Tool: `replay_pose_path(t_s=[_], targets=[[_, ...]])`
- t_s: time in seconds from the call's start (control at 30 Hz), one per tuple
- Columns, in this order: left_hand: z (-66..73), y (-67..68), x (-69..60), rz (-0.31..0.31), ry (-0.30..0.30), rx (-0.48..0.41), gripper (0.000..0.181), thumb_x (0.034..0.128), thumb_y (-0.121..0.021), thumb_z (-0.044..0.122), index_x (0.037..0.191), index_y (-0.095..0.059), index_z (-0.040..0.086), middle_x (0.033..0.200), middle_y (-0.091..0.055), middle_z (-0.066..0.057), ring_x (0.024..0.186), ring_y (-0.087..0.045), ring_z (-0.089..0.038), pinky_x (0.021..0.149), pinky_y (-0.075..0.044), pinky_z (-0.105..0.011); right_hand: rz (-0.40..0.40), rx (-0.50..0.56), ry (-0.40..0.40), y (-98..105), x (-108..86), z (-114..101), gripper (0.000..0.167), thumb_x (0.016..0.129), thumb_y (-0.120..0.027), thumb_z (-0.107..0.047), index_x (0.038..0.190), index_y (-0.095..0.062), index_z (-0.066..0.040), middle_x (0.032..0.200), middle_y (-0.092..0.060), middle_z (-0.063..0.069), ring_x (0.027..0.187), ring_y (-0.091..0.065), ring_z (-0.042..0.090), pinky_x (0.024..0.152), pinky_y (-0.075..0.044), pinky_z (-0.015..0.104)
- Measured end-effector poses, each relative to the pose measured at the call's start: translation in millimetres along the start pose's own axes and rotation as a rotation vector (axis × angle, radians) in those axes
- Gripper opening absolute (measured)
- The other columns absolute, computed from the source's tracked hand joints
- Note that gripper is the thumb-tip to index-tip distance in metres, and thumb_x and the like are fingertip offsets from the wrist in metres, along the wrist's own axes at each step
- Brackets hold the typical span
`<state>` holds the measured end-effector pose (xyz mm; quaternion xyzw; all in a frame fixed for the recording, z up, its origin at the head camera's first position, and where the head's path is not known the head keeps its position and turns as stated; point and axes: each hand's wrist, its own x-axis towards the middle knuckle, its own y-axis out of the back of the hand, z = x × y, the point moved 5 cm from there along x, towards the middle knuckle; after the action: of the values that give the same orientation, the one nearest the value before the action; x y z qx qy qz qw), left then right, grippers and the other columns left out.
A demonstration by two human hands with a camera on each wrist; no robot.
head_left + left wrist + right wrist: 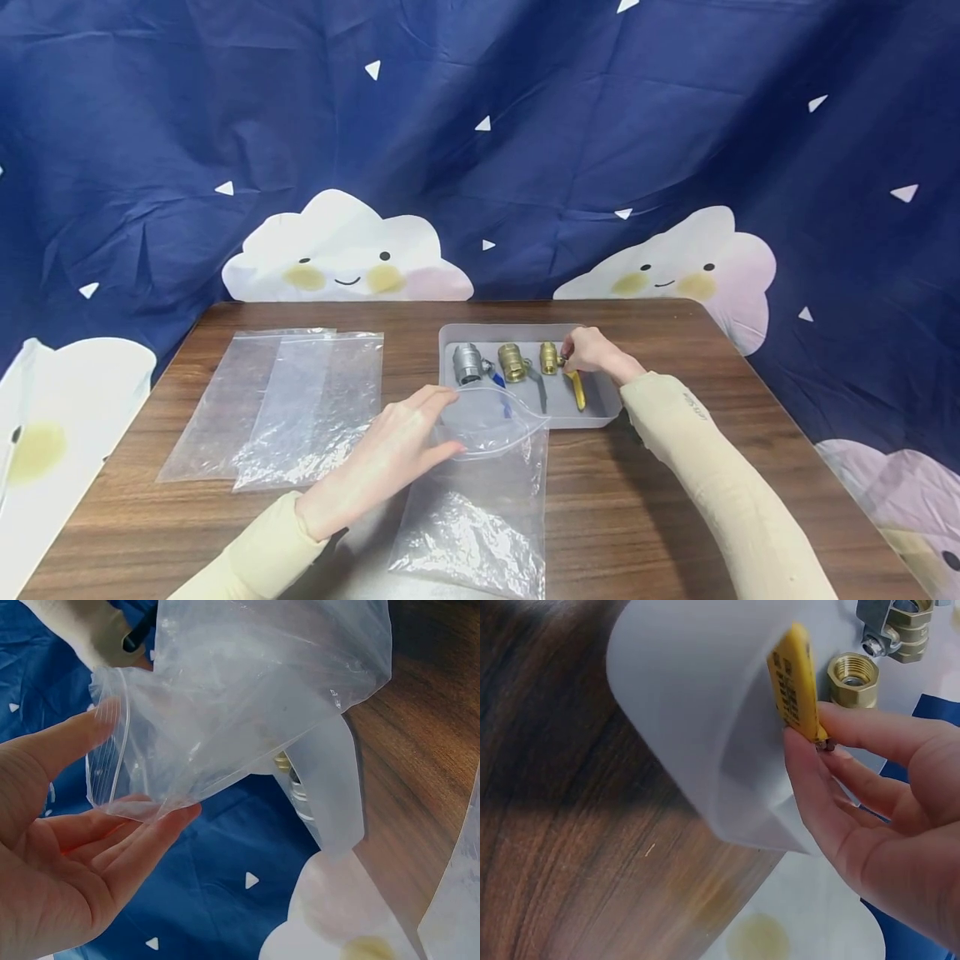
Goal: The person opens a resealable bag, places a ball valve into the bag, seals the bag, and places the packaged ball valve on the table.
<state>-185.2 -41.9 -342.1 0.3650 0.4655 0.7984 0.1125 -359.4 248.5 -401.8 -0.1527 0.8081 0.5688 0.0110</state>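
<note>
In the head view my left hand (396, 440) holds a clear zip-lock bag (472, 529) at its mouth, thumb and fingers apart so the mouth gapes. The bag's top overlaps the front of a pale plastic tray (604, 417). My right hand (594, 350) reaches into the tray's right side and pinches a small brass ball valve (549, 358) near the base of its yellow lever (795, 682). Left of it in the tray lie a larger brass ball valve (512, 363) with a grey lever and a silver ball valve (467, 363) with a blue lever, partly seen through the bag.
Two more clear zip-lock bags (307, 417) lie flat and overlapping on the wooden table (675, 500), to the left. Behind the table hangs a dark blue curtain (525, 167) with clouds and triangles.
</note>
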Motion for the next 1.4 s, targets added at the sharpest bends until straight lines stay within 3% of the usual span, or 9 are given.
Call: replay_pose_path(t_s=[0.17,0.4,0.53,0.8,1.07,1.4], targets=[[-0.2,-0.3,0.6,0.002,-0.003,0.003,0.058,0.0761,-0.085,0.027,0.122,-0.062,0.0,0.119,-0.068,-0.009,0.083,-0.071,-0.017,0.078,-0.061,-0.032,-0.038,0.002,-0.051,1,0.5,0,0.019,0.074,-0.07,-0.006,0.091,-0.066,0.001,0.07,-0.066,0.006,0.058,-0.069,0.018,0.054,-0.053,0.02],[0.1,-0.7,0.0,0.009,-0.002,0.004,0.057,0.0761,-0.085,0.027,0.122,-0.063,0.001,0.118,-0.069,-0.009,0.085,-0.072,-0.018,0.078,-0.062,-0.031,-0.05,0.052,-0.071,4,0.0,1,0.015,0.073,-0.067,-0.006,0.087,-0.065,-0.002,0.07,-0.065,0.005,0.057,-0.068,0.016,0.063,-0.062,0.032],[0.1,-1.1,0.1,0.012,0.005,0.004,0.057,0.0754,-0.085,0.027,0.121,-0.063,0.001,0.118,-0.069,-0.009,0.087,-0.072,-0.02,0.078,-0.062,-0.032,-0.056,0.101,-0.074,4,-2.0,1,0.015,0.073,-0.069,-0.005,0.087,-0.065,-0.002,0.076,-0.066,0.006,0.058,-0.068,0.013,0.064,-0.063,0.031],[-2.1,-1.9,0.7,0.02,0.021,-0.009,0.058,0.0746,-0.086,0.027,0.121,-0.063,0.0,0.119,-0.069,-0.01,0.09,-0.073,-0.02,0.081,-0.061,-0.033,-0.067,0.211,-0.071,5,-7.5,0,0.03,0.076,-0.074,-0.003,0.103,-0.069,0.007,0.095,-0.072,0.018,0.063,-0.067,0.009,0.067,-0.063,0.03],[-4.2,-1.1,0.7,0.063,-0.007,-0.042,0.055,0.0736,-0.087,0.023,0.118,-0.064,0.001,0.115,-0.07,-0.011,0.091,-0.072,-0.02,0.081,-0.061,-0.031,-0.035,0.253,-0.057,6,-14.8,0,0.032,0.074,-0.075,-0.001,0.104,-0.07,0.008,0.081,-0.069,0.006,0.066,-0.067,0.01,0.068,-0.064,0.031],[-4.5,-1.1,1.4,0.031,0.028,-0.053,0.054,0.0762,-0.085,0.026,0.12,-0.063,0.002,0.115,-0.07,-0.01,0.088,-0.072,-0.021,0.079,-0.062,-0.032,0.054,0.241,-0.038,18,-26.2,-5,0.031,0.076,-0.079,-0.007,0.103,-0.071,0.004,0.08,-0.068,0.003,0.062,-0.064,0.005,0.065,-0.062,0.025]])
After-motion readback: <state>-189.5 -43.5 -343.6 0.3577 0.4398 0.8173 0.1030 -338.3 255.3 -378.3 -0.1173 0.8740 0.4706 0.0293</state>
